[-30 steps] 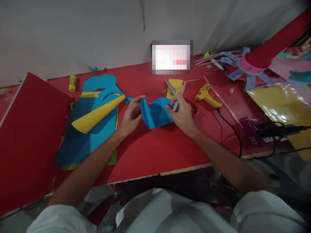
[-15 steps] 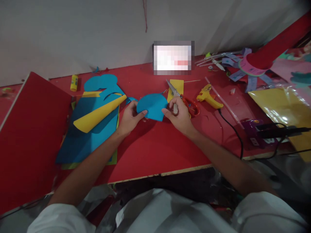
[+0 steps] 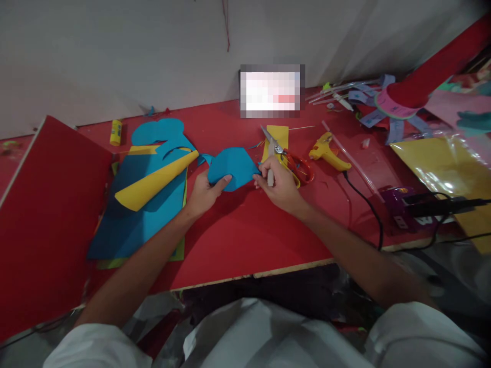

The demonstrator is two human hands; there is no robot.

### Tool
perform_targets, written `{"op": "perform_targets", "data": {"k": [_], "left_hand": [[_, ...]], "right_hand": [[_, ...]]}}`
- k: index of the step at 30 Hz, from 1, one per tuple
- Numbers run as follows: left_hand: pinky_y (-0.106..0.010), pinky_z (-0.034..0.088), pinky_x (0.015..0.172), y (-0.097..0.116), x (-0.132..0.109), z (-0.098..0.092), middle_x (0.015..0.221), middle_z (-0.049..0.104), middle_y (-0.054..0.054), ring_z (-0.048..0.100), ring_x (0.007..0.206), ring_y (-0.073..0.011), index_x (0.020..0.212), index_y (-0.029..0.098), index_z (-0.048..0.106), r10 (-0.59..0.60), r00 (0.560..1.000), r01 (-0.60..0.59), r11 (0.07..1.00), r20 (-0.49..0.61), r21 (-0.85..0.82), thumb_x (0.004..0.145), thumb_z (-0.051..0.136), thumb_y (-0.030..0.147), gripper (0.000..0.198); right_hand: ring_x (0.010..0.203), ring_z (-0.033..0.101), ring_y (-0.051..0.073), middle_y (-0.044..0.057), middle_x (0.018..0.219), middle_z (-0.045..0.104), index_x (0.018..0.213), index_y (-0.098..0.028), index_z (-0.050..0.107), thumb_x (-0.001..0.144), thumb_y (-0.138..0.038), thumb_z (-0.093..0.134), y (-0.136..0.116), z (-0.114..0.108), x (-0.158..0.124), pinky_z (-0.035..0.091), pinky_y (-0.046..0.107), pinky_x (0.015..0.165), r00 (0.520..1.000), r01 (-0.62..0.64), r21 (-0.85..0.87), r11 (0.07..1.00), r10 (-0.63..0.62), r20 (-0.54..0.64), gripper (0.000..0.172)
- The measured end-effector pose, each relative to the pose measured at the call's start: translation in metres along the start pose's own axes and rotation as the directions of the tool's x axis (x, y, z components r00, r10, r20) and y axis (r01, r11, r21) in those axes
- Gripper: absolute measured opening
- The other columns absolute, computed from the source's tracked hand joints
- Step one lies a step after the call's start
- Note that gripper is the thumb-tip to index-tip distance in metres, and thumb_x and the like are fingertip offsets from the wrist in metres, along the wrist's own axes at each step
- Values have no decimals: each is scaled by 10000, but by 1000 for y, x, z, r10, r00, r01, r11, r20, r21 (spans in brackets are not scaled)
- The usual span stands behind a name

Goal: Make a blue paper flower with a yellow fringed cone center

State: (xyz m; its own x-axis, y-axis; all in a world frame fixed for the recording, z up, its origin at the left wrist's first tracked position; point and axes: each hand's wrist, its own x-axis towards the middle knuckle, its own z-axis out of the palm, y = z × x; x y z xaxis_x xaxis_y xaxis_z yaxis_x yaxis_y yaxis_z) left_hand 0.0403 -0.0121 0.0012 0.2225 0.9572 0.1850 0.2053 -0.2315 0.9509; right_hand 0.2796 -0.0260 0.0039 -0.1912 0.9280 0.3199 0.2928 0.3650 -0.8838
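Between my hands is a rounded piece of blue paper [image 3: 233,166], held above the red table. My left hand [image 3: 205,194] pinches its left side, the thumb lying on top of the paper. On the right, my right hand [image 3: 281,183] has its fingertips closed at the paper's right corner. A small pale object [image 3: 270,178] shows against the right hand's fingers; its kind is unclear. Just behind that hand lie scissors [image 3: 276,148] with red and yellow handles, partly over a yellow paper piece [image 3: 283,134]. A rolled yellow paper cone [image 3: 157,181] rests on blue sheets [image 3: 126,225] left of my left hand.
A yellow glue gun [image 3: 329,153] with a black cord lies to the right, near a clear stick [image 3: 351,163]. A glue stick [image 3: 115,133] stands at the back left. A blurred screen [image 3: 270,91] leans by the wall. A red board [image 3: 49,220] is at the left.
The blue paper has turned and shifted slightly left. My right fingertips have moved from its lower right edge to a pointed corner at its right.
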Motion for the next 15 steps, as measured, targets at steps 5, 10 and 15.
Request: {"op": "perform_targets", "data": {"k": [5, 10, 15], "left_hand": [[-391, 645, 803, -7, -2, 0, 889, 771, -88, 724, 823, -246, 899, 188, 728, 8, 999, -6, 999, -51, 33, 918, 776, 663, 477], [-446, 640, 1020, -23, 0, -4, 1073, 786, -93, 750, 1118, -288, 1101, 219, 720, 89, 940, -68, 995, -331, 75, 981, 711, 653, 451], [-468, 582, 1162, -25, 4, -6, 1206, 783, -107, 735, 1236, -290, 1130, 212, 696, 99, 929, -80, 995, -356, 66, 993, 702, 646, 455]], "right_hand": [[709, 718, 218, -8, 778, 660, 883, -296, 377, 1011, -405, 588, 5, 1, 2, 553, 380, 692, 1000, -14, 24, 1000, 15, -27, 270], [837, 721, 244, 25, 884, 741, 931, -279, 472, 888, -163, 572, 10, -13, 6, 496, 374, 762, 994, 16, -238, 971, 10, 108, 159], [892, 692, 260, 49, 1004, 761, 1380, -278, 592, 897, -67, 496, 13, -17, 9, 479, 378, 782, 961, 104, -400, 911, 13, 277, 536]]}}
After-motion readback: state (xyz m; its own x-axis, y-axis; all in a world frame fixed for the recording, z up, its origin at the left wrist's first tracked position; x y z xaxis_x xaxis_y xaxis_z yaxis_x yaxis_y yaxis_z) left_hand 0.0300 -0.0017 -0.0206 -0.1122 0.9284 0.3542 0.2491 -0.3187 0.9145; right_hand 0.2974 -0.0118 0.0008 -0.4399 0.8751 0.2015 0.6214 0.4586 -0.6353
